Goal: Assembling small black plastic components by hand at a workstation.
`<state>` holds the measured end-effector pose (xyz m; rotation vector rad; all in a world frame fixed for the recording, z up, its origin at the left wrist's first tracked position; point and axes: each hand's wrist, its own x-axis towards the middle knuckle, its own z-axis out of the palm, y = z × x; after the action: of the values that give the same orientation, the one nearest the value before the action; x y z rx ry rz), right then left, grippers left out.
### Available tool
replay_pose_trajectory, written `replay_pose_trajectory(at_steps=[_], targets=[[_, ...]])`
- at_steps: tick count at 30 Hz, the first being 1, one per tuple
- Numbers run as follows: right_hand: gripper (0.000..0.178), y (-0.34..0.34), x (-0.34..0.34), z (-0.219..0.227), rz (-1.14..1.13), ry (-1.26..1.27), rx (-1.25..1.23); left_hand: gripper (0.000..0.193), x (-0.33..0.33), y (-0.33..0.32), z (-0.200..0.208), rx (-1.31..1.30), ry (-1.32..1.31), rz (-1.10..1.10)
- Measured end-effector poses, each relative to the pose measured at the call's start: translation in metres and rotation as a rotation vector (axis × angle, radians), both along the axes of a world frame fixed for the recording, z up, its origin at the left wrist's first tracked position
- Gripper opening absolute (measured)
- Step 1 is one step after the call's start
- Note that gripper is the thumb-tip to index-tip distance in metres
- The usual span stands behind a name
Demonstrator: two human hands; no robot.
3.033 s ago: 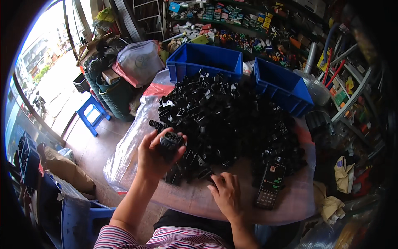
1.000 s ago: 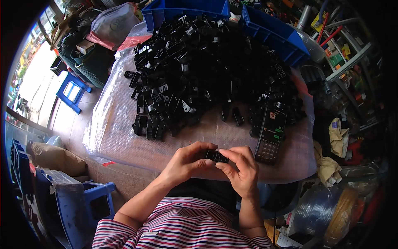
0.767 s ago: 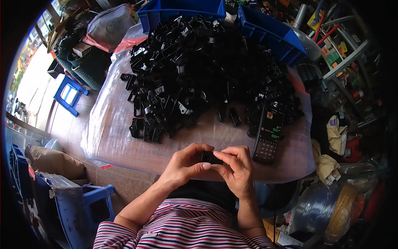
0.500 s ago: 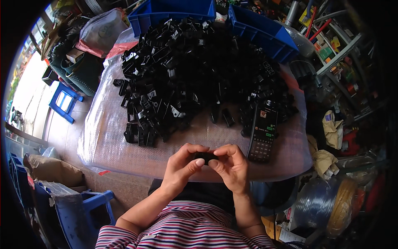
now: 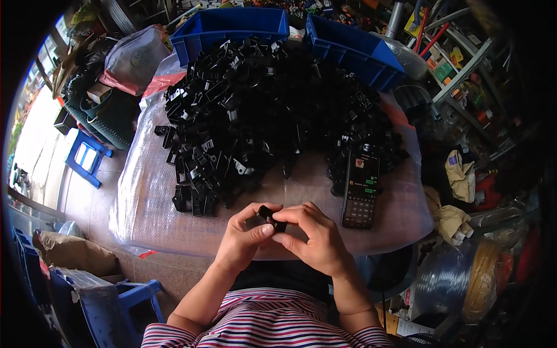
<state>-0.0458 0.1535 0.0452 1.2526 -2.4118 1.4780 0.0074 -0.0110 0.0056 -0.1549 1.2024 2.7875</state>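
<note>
Above the table's near edge, both my hands hold a small black plastic part (image 5: 265, 212) between the fingertips. My left hand (image 5: 242, 236) pinches its upper left end between thumb and fingers. The index finger and thumb of my right hand (image 5: 316, 238) close on its lower right end. The part tilts down to the right, and my fingers hide much of it; I cannot tell whether it is one piece or two. Beyond my hands, a large heap of similar black plastic parts (image 5: 249, 110) covers the table's middle and far side.
A black handheld device with screen and keypad (image 5: 361, 188) lies right of my hands on the plastic-wrapped table (image 5: 145, 203). Two blue bins (image 5: 229, 37) stand behind the heap. Blue stools (image 5: 87, 156) are at the left; a wrapped spool (image 5: 447, 278) sits at the lower right.
The black part has gone from lying level between my fingers to tilted, its left end up. My right hand has rolled over it, with the index finger now reaching across. The view has shifted slightly.
</note>
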Motion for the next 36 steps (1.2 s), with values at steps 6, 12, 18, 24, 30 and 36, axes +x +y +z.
replay_pose_trajectory(at_steps=[6, 12, 18, 24, 30, 36], targets=[[0.015, 0.019, -0.096, -0.019, -0.565, 0.463, 0.713, 0.042, -0.007, 0.000, 0.002, -0.046, 0.090, 0.095], [0.014, 0.006, -0.089, -0.025, -0.391, 0.317, 0.587, 0.043, -0.002, 0.001, -0.005, -0.077, 0.087, 0.105], [0.016, 0.021, -0.067, -0.004, -0.340, 0.264, 0.281, 0.046, -0.001, -0.010, -0.014, -0.045, 0.077, 0.043], [0.028, 0.088, -0.084, -0.020, -0.727, 0.249, 0.140, 0.044, -0.001, -0.005, -0.013, -0.006, -0.018, 0.035], [0.027, 0.088, -0.080, -0.031, -0.685, 0.273, 0.119, 0.045, -0.003, 0.000, -0.016, -0.004, -0.007, 0.011], [0.029, 0.086, -0.082, -0.029, -0.641, 0.363, 0.196, 0.046, -0.004, 0.001, -0.017, -0.005, 0.003, 0.016]])
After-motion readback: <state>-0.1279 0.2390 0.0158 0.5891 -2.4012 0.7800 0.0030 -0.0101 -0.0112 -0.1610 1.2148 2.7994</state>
